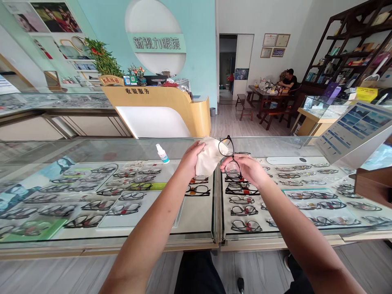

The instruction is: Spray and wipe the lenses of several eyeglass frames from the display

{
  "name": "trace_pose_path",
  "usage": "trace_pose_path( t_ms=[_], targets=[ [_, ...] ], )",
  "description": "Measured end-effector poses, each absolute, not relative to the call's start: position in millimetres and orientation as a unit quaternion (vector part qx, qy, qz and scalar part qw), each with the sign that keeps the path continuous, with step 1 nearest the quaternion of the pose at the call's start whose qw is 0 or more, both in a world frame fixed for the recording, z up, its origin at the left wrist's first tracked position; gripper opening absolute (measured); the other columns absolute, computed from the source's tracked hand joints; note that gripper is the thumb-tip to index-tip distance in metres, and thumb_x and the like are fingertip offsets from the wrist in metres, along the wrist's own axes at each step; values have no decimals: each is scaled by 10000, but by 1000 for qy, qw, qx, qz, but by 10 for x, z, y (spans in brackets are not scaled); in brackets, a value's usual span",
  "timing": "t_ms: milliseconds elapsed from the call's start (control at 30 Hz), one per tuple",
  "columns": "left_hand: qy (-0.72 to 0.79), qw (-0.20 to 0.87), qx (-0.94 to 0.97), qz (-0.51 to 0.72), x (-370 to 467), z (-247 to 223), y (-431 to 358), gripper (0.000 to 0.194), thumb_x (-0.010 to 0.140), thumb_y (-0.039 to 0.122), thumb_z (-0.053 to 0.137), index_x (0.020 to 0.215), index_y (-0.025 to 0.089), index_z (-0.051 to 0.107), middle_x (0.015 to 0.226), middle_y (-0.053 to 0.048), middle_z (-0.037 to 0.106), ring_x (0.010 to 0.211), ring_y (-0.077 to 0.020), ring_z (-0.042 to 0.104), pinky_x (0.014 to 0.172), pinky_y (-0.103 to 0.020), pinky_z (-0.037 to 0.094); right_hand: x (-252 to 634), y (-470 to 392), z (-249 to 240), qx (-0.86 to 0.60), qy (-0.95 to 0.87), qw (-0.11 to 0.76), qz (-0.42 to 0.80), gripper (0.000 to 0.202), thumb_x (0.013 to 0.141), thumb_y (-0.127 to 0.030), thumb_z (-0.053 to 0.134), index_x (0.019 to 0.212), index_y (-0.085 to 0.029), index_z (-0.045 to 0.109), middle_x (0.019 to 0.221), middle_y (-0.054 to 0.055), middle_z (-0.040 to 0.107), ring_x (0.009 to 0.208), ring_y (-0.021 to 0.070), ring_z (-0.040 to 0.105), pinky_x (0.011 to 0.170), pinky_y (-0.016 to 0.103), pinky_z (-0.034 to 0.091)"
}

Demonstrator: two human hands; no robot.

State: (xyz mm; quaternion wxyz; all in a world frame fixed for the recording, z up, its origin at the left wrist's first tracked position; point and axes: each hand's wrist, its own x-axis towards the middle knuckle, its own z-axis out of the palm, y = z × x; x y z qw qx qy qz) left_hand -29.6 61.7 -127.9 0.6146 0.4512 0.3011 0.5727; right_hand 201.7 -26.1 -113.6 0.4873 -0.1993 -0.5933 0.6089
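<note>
Over the glass counter, my left hand (192, 158) is closed on a cream cleaning cloth (208, 157), which hangs spread from the fingers. Close beside it, my right hand (247, 168) grips a pair of dark-rimmed eyeglasses (233, 157) near the middle, with one lens up and the other down. The cloth's right edge comes up to the upper lens; whether they touch I cannot tell. To the left, a small white spray bottle (162, 154) with a blue band stands on the counter glass (134, 148).
Under the glass lie rows of spectacle frames (245, 210). A white display board (357, 132) and a brown box (374, 185) stand on the right. Behind are a curved reception desk (199, 116) and a person (289, 81) seated at a wooden table.
</note>
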Motion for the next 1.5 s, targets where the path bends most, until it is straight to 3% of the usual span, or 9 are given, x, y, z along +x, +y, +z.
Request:
trace_pose_path(
  t_ms=[100, 300, 733, 800, 933, 1067, 1167, 1333, 1500],
  targets=[
    [328, 588, 421, 608, -188, -1225, 487, 554, 613, 458, 1030, 1030, 209, 764, 922, -37, 812, 818, -246, 740, 709, -343, 565, 1992, -246, -1172, -214, -586, 493, 606, 367, 1001, -493, 740, 916, -173, 899, 1023, 144, 847, 935, 286, 722, 908, 409, 560],
    [311, 565, 441, 625, -49, -1169, 320, 573, 644, 515, 1011, 1006, 232, 668, 877, 22, 760, 770, -179, 690, 695, -288, 539, 1957, -219, -1236, -235, -573, 500, 605, 342, 1006, -494, 752, 936, -191, 895, 1084, 128, 854, 936, 257, 712, 900, 379, 559],
    [263, 467, 614, 580, -52, -1204, 249, 494, 876, 632, 899, 950, 246, 599, 853, 10, 670, 746, -163, 568, 695, -280, 466, 1925, -191, -1292, -258, -575, 511, 585, 395, 999, -567, 768, 994, -195, 899, 1117, 116, 859, 977, 252, 730, 936, 372, 562],
    [250, 445, 643, 571, -42, -1189, 194, 452, 916, 605, 878, 930, 247, 603, 920, -18, 706, 806, -180, 600, 751, -292, 490, 1916, -186, -1303, -257, -572, 509, 589, 380, 996, -560, 771, 975, -200, 888, 1118, 109, 854, 957, 243, 725, 924, 368, 560],
    [229, 438, 669, 555, -18, -1153, 84, 356, 954, 529, 857, 931, 250, 637, 1303, -96, 762, 1031, -233, 670, 919, -345, 525, 1898, -169, -1346, -266, -568, 514, 585, 342, 975, -554, 792, 924, -222, 861, 1084, 93, 845, 949, 247, 731, 903, 365, 546],
    [239, 431, 658, 570, 9, -1133, 60, 421, 960, 616, 827, 845, 241, 676, 1271, -116, 773, 1082, -265, 674, 977, -380, 527, 1891, -177, -1359, -292, -591, 502, 560, 360, 1011, -560, 736, 957, -229, 864, 1066, 83, 835, 981, 249, 720, 929, 366, 530],
    [264, 425, 624, 600, 37, -1154, 84, 500, 935, 679, 838, 826, 234, 639, 1179, -98, 792, 962, -218, 667, 894, -342, 534, 1880, -197, -1338, -300, -612, 488, 546, 391, 1036, -546, 686, 996, -205, 874, 1045, 80, 826, 968, 235, 697, 917, 357, 512],
    [274, 472, 591, 594, 63, -1239, 119, 550, 854, 597, 954, 1070, 257, 578, 1140, -29, 808, 673, -108, 613, 643, -263, 473, 1861, -212, -1313, -303, -638, 475, 525, 392, 1043, -500, 640, 976, -195, 877, 997, 73, 811, 948, 224, 677, 894, 346, 480],
    [275, 552, 577, 535, 45, -1219, 120, 679, 777, 637, 1006, 1189, 246, 634, 868, 11, 777, 563, -121, 586, 583, -285, 501, 1877, -227, -1304, -296, -641, 477, 524, 377, 1025, -449, 612, 891, -199, 860, 958, 68, 797, 943, 241, 664, 960, 360, 486]
  ],
)
